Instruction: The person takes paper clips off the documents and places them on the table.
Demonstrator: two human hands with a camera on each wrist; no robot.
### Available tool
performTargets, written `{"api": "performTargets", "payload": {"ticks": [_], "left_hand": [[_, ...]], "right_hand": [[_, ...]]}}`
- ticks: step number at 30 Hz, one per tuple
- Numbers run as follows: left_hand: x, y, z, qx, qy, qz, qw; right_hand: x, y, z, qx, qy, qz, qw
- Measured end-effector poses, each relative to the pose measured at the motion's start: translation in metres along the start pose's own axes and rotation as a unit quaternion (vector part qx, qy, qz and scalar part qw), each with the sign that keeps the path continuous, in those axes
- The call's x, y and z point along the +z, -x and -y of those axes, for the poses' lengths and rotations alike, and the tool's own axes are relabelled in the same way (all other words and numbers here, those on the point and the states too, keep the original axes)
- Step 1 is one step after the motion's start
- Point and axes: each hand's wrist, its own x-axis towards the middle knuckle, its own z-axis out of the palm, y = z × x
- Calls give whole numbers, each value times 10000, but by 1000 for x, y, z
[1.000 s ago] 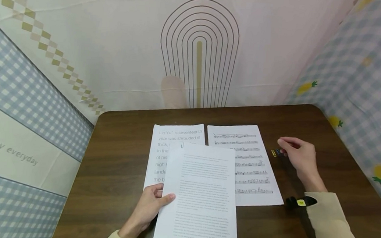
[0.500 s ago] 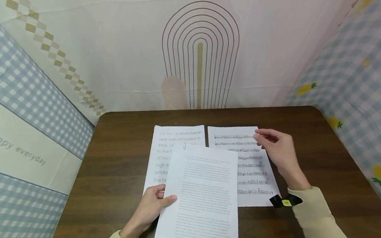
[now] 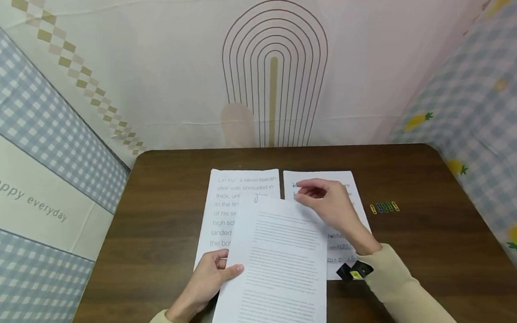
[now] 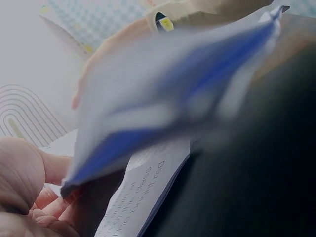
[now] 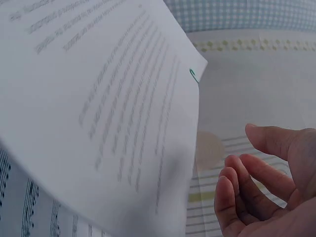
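My left hand (image 3: 207, 277) grips the left edge of a stack of printed sheets (image 3: 279, 278), thumb on top. In the left wrist view the stack (image 4: 128, 98) shows blurred, with blue on its underside. A green paper clip (image 5: 193, 75) sits on its top edge, near the top left corner in the head view. Over the stack's top right edge hovers my right hand (image 3: 325, 198). In the right wrist view, thumb (image 5: 269, 139) and loosely bent fingers stand apart with nothing visible between them. Several coloured paper clips (image 3: 384, 207) lie in a row on the table, to the right.
A large-print text sheet (image 3: 219, 214) and a sheet of music (image 3: 344, 180) lie side by side on the brown wooden table (image 3: 160, 214), partly covered by the held stack. A patterned cloth wall (image 3: 179, 66) rises behind the table.
My right hand has moved left from beside the paper clips to above the stack's top right edge, uncovering the clip row. My left hand and the stack have shifted slightly right.
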Motion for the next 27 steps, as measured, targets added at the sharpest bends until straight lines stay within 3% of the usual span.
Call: {"api": "performTargets", "payload": {"ticks": [14,20,27], "left_hand": [[4,-2,-1,-53,-74,13,10000],[5,-1,-1,-39,-98,109,9999],[5,-1,-1,-7,-135,124,9998]], "right_hand": [[43,-15,17,-730,289,633,9949],[52,-19,18,-894,469,866,9911],[57,-20,18,-935,627,869,9898]]}}
